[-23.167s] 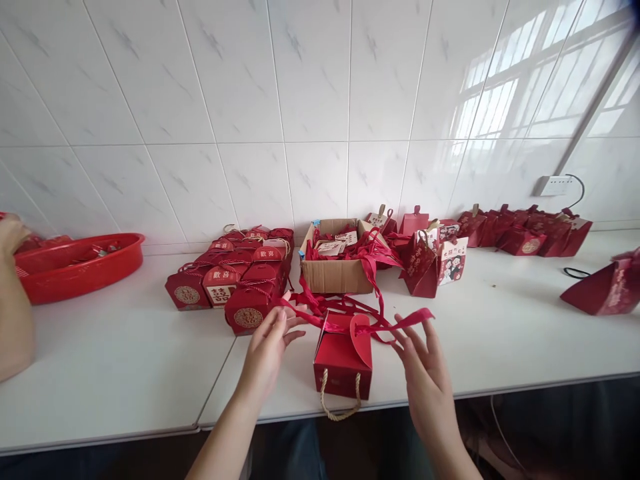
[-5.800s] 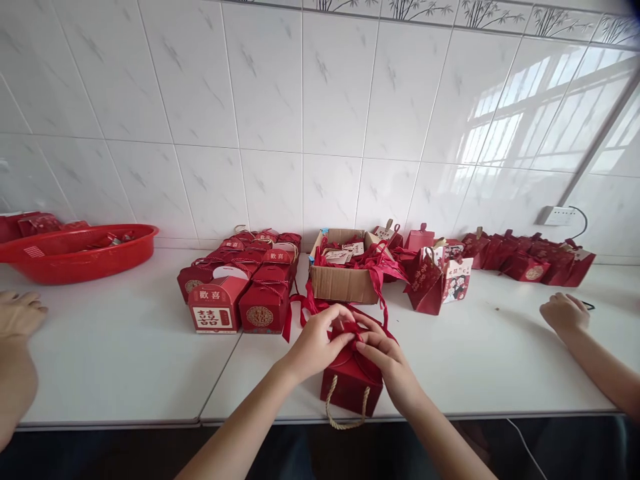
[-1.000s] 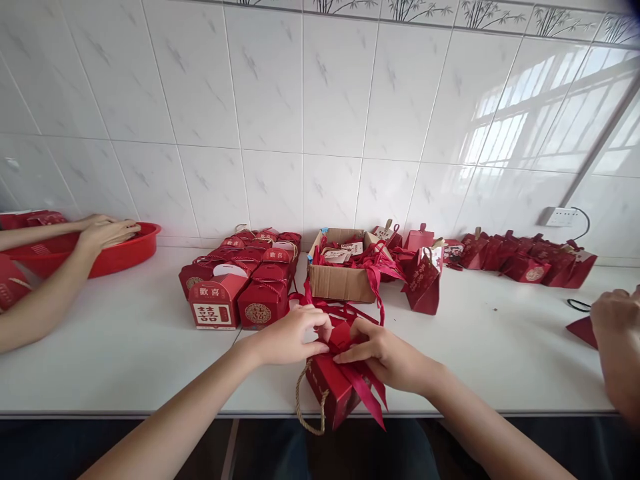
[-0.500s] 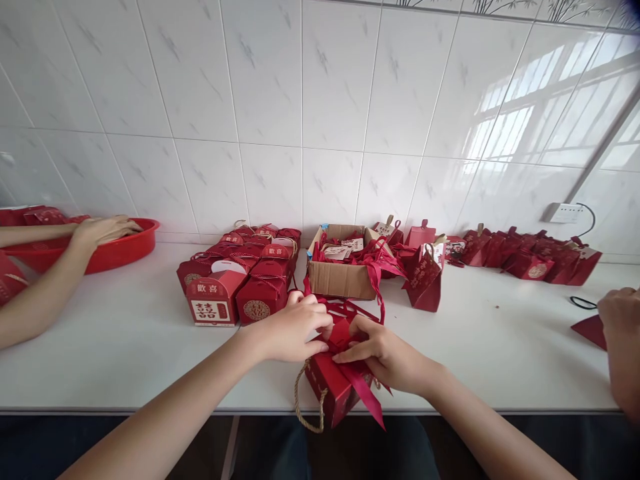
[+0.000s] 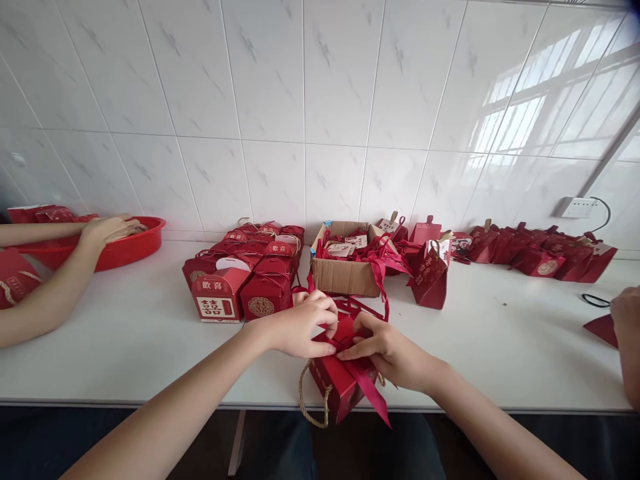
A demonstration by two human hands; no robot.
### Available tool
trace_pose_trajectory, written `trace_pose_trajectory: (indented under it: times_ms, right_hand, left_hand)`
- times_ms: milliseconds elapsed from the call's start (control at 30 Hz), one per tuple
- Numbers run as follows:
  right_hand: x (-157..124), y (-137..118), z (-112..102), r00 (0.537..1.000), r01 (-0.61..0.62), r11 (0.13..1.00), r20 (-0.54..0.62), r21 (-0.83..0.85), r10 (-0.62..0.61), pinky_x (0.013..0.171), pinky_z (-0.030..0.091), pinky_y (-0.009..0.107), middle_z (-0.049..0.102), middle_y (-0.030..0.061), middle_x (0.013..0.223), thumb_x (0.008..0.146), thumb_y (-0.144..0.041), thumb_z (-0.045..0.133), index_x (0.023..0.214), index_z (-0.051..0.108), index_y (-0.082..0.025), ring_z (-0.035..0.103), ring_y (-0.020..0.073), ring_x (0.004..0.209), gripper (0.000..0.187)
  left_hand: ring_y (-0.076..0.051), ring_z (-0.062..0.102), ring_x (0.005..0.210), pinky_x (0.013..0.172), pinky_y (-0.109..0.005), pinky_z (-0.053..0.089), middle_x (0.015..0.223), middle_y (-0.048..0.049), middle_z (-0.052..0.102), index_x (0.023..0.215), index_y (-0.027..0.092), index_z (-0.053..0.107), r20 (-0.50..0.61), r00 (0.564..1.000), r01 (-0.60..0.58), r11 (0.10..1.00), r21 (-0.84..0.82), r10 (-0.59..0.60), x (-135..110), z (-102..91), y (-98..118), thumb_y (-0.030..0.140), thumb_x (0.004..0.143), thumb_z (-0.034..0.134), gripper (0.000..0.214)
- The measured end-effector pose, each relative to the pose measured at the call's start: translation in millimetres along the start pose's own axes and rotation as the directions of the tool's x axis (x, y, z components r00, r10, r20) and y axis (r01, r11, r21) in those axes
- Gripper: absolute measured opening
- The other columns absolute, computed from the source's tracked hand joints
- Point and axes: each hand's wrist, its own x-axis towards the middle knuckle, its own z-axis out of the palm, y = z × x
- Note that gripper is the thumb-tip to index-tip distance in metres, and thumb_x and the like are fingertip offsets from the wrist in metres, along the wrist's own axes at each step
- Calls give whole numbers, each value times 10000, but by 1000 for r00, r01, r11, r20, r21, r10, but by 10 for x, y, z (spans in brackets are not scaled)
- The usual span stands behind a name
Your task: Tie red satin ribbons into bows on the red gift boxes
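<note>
A red gift box (image 5: 331, 383) with a twisted rope handle (image 5: 303, 400) lies at the table's front edge, partly jutting over it. Across its top runs a dark red ribbon (image 5: 374, 399), one tail hanging down the near side. My left hand (image 5: 304, 325) is closed at the box's far left, fingers curled and pinching at the ribbon. From the right, my right hand (image 5: 387, 350) also pinches the ribbon on top of the box. The fingertips nearly meet, and they hide the exact spot where the ribbon is gripped.
Finished red boxes (image 5: 265, 303) stand grouped on the left. Behind my hands is a cardboard box (image 5: 345, 277) of ribbons and tags. Red bags (image 5: 430, 277) stand to its right, more along the wall. Co-workers' hands (image 5: 107, 230) appear at both sides, one over a red basin (image 5: 150, 243).
The camera view has shifted slightly, so the scene sits a little to the right. My hands keep almost the same pinching pose on the ribbon.
</note>
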Motion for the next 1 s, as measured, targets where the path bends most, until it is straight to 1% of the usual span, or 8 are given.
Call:
trace_pose_trajectory:
  times_ms: [100, 167, 300, 467, 667, 800, 933, 1000]
  right_hand:
    - [6, 1, 4, 1000, 0, 1000, -5, 8, 1, 700, 514, 278, 523, 69, 925, 875, -4, 426, 1064, 737, -296, 552, 149, 817, 467]
    - [4, -1, 5, 1000, 4, 1000, -13, 9, -4, 704, 518, 277, 533, 70, 938, 867, 5, 427, 1058, 740, -297, 557, 149, 828, 475]
    - [-8, 0, 7, 999, 11, 1000, -37, 27, -10, 729, 520, 282, 536, 65, 962, 866, 10, 414, 1071, 733, -307, 568, 144, 843, 494]
    - [-28, 18, 11, 1000, 8, 998, -28, 60, -6, 722, 517, 284, 513, 67, 960, 852, 28, 408, 1080, 729, -300, 561, 151, 860, 512]
    - [-33, 19, 8, 1000, 16, 998, -17, 62, -15, 690, 509, 270, 507, 66, 947, 832, 43, 417, 1064, 736, -282, 557, 148, 841, 511]
    - [-9, -9, 8, 996, 18, 997, -93, 75, -11, 690, 494, 270, 550, 59, 914, 866, -16, 420, 962, 732, -233, 565, 142, 805, 391]
    - [6, -30, 25, 971, -79, 986, -211, 148, 109, 619, 449, 244, 576, 26, 855, 902, -130, 462, 967, 545, -190, 522, 119, 695, 122]
    - [7, -26, 41, 954, -139, 970, -236, 200, 185, 563, 413, 227, 548, 3, 829, 902, -171, 477, 963, 463, -196, 484, 105, 637, 68]
  left_hand:
    - [-276, 425, 1121, 959, -437, 287, 1082, -44, 595, 668, 211, 586, 11, 1000, -20, 999, -25, 20, -2, -4, 7, 268, 734, 690, 136]
    - [-285, 403, 1181, 1007, -464, 250, 1142, -46, 597, 677, 225, 626, 8, 999, -35, 998, -49, 35, 0, -3, -9, 287, 746, 693, 115]
    - [-293, 337, 1278, 1070, -489, 196, 1242, -46, 590, 730, 254, 683, -43, 999, -40, 981, -189, 33, -9, 30, -84, 355, 749, 708, 106]
    - [-255, 409, 1238, 1036, -422, 321, 1169, -64, 624, 721, 219, 593, -111, 993, -8, 956, -294, -26, -45, 136, -145, 367, 775, 674, 177]
    - [-259, 436, 1220, 1051, -437, 319, 1089, -78, 641, 728, 213, 522, -228, 969, 19, 947, -320, -96, -81, 283, -126, 314, 782, 648, 170]
    - [-236, 502, 1148, 1005, -386, 379, 1080, -75, 624, 760, 211, 508, -282, 950, 25, 936, -351, -131, -94, 332, -44, 319, 804, 622, 163]
    - [-215, 560, 1039, 940, -356, 420, 1041, -52, 632, 727, 206, 457, -292, 941, 42, 915, -401, -172, -88, 353, 37, 324, 807, 619, 216]
    - [-211, 575, 998, 903, -346, 434, 1000, -44, 640, 695, 204, 417, -295, 934, 57, 900, -431, -200, -71, 372, 68, 340, 819, 603, 261]
